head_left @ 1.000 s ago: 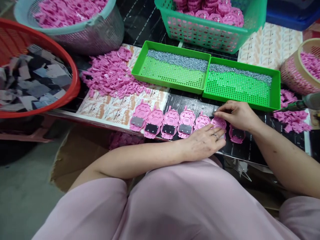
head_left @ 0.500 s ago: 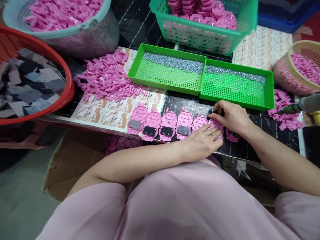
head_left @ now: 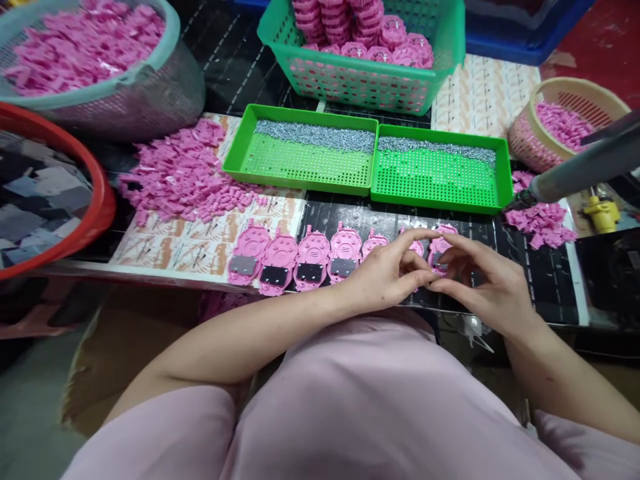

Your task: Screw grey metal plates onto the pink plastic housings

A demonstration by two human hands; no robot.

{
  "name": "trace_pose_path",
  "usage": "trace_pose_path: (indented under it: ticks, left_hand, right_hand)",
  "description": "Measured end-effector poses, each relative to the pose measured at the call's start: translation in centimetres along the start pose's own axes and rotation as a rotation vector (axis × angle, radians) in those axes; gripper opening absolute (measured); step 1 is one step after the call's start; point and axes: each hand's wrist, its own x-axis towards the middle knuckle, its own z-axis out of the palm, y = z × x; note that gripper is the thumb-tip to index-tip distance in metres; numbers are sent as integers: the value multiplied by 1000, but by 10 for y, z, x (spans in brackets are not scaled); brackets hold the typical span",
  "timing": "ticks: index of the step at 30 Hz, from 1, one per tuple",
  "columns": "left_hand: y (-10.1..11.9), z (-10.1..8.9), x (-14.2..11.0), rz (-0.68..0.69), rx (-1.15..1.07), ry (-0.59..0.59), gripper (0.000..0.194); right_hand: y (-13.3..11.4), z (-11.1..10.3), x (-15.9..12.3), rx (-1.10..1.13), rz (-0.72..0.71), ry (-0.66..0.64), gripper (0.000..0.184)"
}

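By pink casings | left hand and right hand fingertips together, grip unclear | black mat: white print, illegible

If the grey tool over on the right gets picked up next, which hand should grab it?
Probably the right hand. It is nearer the grey tool, which is on its side. The left hand would have to reach past the right one.

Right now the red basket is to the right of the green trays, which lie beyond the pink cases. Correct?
No: the head view shows the red basket left of the green trays, not right. The trays do lie beyond the pink cases.
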Motion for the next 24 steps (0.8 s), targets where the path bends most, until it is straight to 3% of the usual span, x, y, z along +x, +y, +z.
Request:
trace_pose_path:
  ticks: [5, 9, 11, 15, 19, 24]
  left_hand:
    - [-3, 16, 9, -60, -100, -75, 66]
    - [1, 18, 14, -30, -37, -220, 60]
    - [3, 17, 19, 61, 137, -228, 53]
    - [1, 22, 32, 318, 861, -191, 37]
    - [-13, 38, 37, 357, 1313, -272, 48]
    - [-22, 48, 21, 419, 1443, -274, 40]
  right_hand:
    - [4, 4, -16, 18, -11, 110, 37]
    - [12, -5, -19, 92, -56, 125, 19]
    - [20, -14, -17, 184, -18, 210, 14]
    - [38, -31, -6, 328, 214, 450, 10]
    - [51, -34, 14, 311, 306, 351, 23]
    - [57, -25, 41, 139, 293, 98, 16]
